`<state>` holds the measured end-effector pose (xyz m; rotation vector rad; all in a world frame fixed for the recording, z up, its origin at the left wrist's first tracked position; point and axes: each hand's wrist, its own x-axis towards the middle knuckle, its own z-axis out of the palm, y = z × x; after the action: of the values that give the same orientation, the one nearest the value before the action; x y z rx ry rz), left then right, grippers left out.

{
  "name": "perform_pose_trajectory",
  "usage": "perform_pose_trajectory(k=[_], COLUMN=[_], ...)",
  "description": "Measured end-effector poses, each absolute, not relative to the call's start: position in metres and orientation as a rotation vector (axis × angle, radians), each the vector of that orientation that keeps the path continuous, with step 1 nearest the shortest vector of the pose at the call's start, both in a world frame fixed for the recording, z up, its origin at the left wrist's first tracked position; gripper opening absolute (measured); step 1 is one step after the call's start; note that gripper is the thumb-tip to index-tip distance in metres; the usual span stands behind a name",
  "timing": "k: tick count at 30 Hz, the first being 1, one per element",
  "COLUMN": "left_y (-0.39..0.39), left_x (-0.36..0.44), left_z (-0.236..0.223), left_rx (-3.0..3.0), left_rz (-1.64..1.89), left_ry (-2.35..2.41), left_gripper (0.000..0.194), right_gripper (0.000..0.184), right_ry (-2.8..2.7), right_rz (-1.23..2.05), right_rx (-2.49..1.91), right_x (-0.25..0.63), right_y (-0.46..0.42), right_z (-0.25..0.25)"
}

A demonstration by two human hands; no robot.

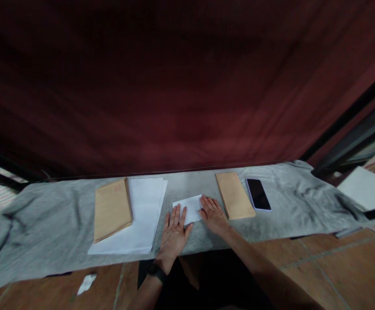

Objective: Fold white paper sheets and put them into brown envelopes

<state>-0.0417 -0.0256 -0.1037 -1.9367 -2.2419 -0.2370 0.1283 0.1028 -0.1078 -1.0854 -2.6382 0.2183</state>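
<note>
A small folded sheet of white paper (191, 207) lies on the grey cloth, directly in front of me. My left hand (175, 232) rests flat on its left end, fingers spread. On the right end lies my right hand (213, 213), palm down with the fingers stretched out. Just beyond my right hand is a brown envelope (235, 196). To the left, a stack of brown envelopes (112, 210) sits on top of larger white sheets (145, 215).
A phone (258, 194) lies right of the single envelope. Grey cloth (290, 202) covers the narrow bench, with a dark red surface (187, 107) rising behind it. A white scrap (86, 283) is on the tiled floor (306, 267).
</note>
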Motion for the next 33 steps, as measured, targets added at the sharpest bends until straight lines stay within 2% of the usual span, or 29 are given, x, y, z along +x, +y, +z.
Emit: perform_pose_trajectory(k=[9,13,16,21,26,29,33], left_y=[-0.026,-0.028,-0.031,-0.034,-0.036,-0.037,-0.038], left_x=[-0.042,-0.043,-0.044,-0.049,-0.057,-0.059,-0.056], left_z=[-0.098,-0.099,-0.099,-0.099,-0.101,-0.101,-0.099], left_rx=[-1.952,-1.95,-1.889,-1.622,-1.3,-1.258,-1.361], left_rz=[-0.265,-0.408,-0.649,-1.251,-1.714,-1.769,-1.651], left_ry=[-2.273,-2.316,-2.375,-2.506,-2.54,-2.561,-2.533], left_gripper=[0.065,0.065,0.066,0.064,0.059,0.059,0.055], right_gripper=[0.046,0.046,0.037,0.028,0.019,0.021,0.024], right_ry=[-2.677,-2.677,-2.651,-2.533,-2.233,-2.302,-2.505], right_rz=[0.36,0.407,0.466,0.556,0.618,0.569,0.492], right_rx=[-1.055,-1.044,-1.035,-0.968,-0.707,-0.601,-0.552], right_x=[0.095,0.087,0.087,0.092,0.111,0.126,0.146], right_y=[0.134,0.142,0.148,0.155,0.14,0.12,0.095], right_z=[-0.087,-0.082,-0.076,-0.045,-0.016,-0.028,-0.069])
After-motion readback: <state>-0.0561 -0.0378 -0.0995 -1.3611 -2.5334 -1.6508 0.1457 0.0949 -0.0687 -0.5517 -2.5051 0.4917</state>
